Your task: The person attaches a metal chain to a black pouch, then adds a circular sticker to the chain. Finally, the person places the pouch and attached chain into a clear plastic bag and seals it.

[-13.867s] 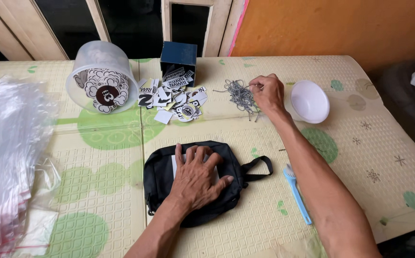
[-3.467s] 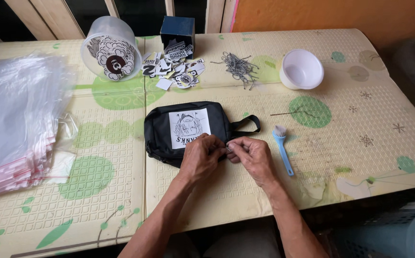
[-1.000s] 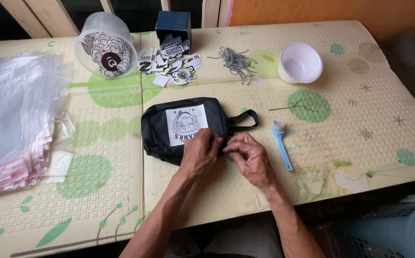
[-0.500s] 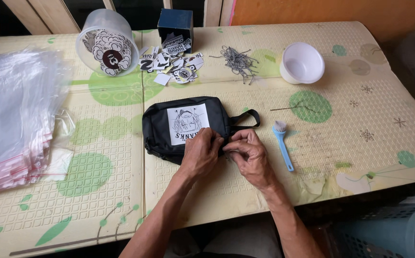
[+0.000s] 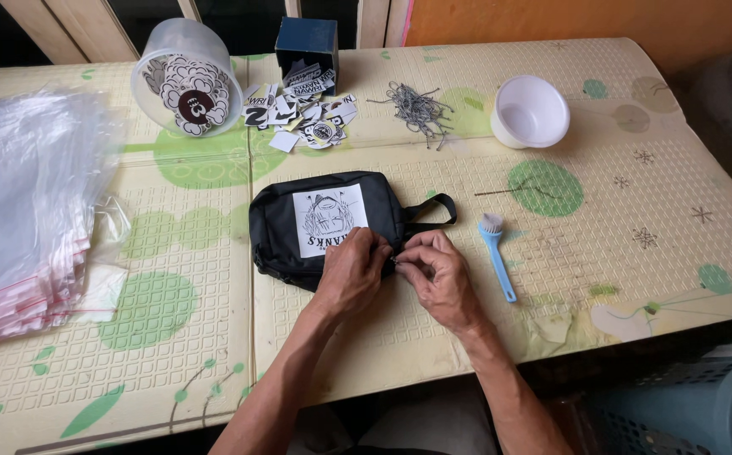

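Note:
A small black pouch (image 5: 281, 227) with a white printed patch and a side strap lies flat in the middle of the table. My left hand (image 5: 351, 274) rests on the pouch's near right corner and grips its edge. Right beside it, my right hand (image 5: 440, 274) pinches a small metal piece at that same corner, fingertips almost touching the left hand's. What exactly sits between the fingers is too small to make out.
A light blue brush (image 5: 496, 257) lies right of my hands. At the back are a white bowl (image 5: 529, 111), a heap of metal pins (image 5: 416, 105), loose stickers (image 5: 302, 114), a dark blue box (image 5: 307, 46) and a tipped clear tub (image 5: 182, 80). Clear plastic bags (image 5: 20, 202) are stacked at left.
Over the last second both hands stay at the pouch's near right corner with only small finger movements. Much earlier, the right hand was at the pin heap and the left lay flat on the pouch.

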